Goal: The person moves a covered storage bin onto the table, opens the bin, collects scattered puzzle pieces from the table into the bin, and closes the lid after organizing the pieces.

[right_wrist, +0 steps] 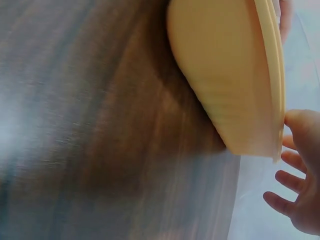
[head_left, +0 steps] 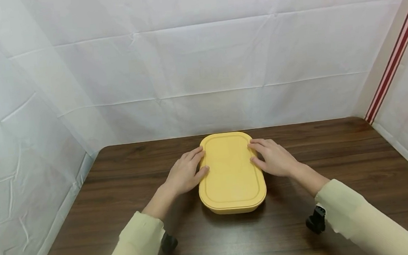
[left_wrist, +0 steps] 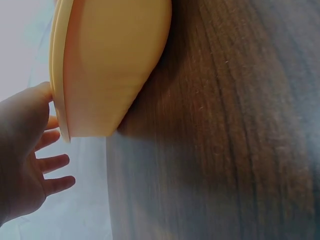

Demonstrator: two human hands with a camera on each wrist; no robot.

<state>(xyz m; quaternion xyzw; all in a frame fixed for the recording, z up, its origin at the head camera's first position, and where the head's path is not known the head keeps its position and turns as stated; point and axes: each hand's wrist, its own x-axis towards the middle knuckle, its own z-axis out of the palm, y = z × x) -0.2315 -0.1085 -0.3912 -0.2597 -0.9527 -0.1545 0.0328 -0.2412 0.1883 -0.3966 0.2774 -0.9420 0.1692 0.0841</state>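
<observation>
A yellow rectangular box [left_wrist: 115, 55] with rounded corners stands on the table, its long side pointing away from me. On top lies a matching yellow lid [head_left: 231, 173] with a raised border line. My left hand [head_left: 186, 171] touches the lid's left edge with thumb and fingertips. Opposite it, my right hand [head_left: 273, 156] touches the right edge in the same way. In both wrist views the thumb meets the lid's rim [right_wrist: 275, 90], while several fingers spread out fairly straight beside the box. Whatever the box holds is hidden.
The dark wooden table [head_left: 141, 206] surrounds the box. White sheeting [head_left: 202, 63] hangs behind the table and along its sides. A red-striped strip [head_left: 397, 49] runs down the right corner. Dark devices sit at both wrists, below cream sleeves [head_left: 357, 211].
</observation>
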